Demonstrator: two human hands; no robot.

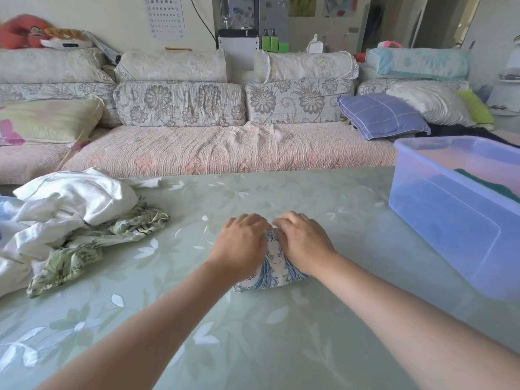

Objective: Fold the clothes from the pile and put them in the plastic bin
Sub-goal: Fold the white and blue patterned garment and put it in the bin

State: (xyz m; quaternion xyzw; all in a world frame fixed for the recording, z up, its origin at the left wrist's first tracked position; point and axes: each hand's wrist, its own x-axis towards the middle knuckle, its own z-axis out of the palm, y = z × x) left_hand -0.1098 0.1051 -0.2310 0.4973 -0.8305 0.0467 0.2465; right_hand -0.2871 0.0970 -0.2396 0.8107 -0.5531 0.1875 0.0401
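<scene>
The person stands at a table (281,347) covered with a pale green, leaf-patterned cloth. Both bare forearms reach forward over it.

1. Garment in work. A small blue-and-white printed garment (277,270) lies folded into a compact bundle at the centre of the table. It rests flat on the cloth, well apart from both the pile and the bin.

2. Left hand (242,246). Palm down, fingers curled over the left side of the bundle. It presses on the fabric; whether the fingers actually pinch the cloth cannot be determined, since the fingertips are hidden behind the knuckles.

3. Right hand (302,243). Palm down on the right side of the bundle, fingers bent at the far edge. The two hands sit just beside each other, nearly touching at the fingertips. The grip here also cannot be determined.

4. Pile. The unfolded clothes (70,220) lie at the left edge of the table: a crumpled white garment on top, a green floral piece (92,246) spread beneath and in front of it.

5. Plastic bin (439,220). A translucent blue-tinted container stands at the right edge of the table. A dark green item (495,187) is visible inside, against the right-hand side.

6. Background. A sofa (225,153) with floral cushions runs behind the table.
</scene>
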